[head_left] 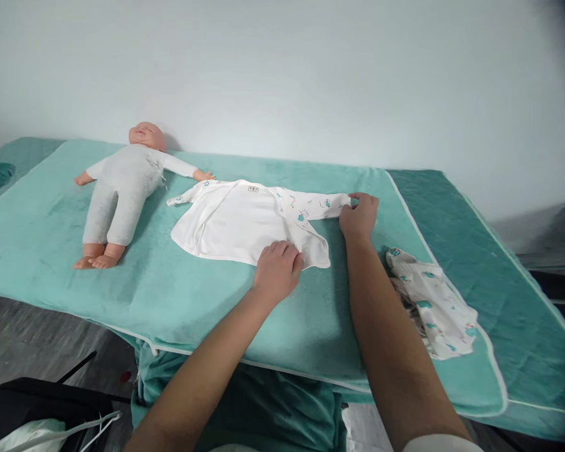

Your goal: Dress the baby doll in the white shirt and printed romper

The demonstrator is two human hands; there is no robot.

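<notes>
A white baby shirt [245, 220] lies spread open on the teal cover, its inside facing up and its printed sleeves stretched out to both sides. At the end of the right sleeve, my right hand [360, 216] pinches the cuff between thumb and fingers. My left hand [279, 267] rests at the lower hem with its fingers curled over the fabric; the fingertips are partly hidden. Left of the shirt, a baby doll [122, 182] with a soft white body lies on its back. One doll hand almost meets the left sleeve.
Near my right forearm lies a crumpled printed baby garment [435, 304]. The teal cover [188, 314] lies over a padded table [489, 263] against a white wall [282, 81]. A black chair or bag [42, 402] with white straps stands at the lower left.
</notes>
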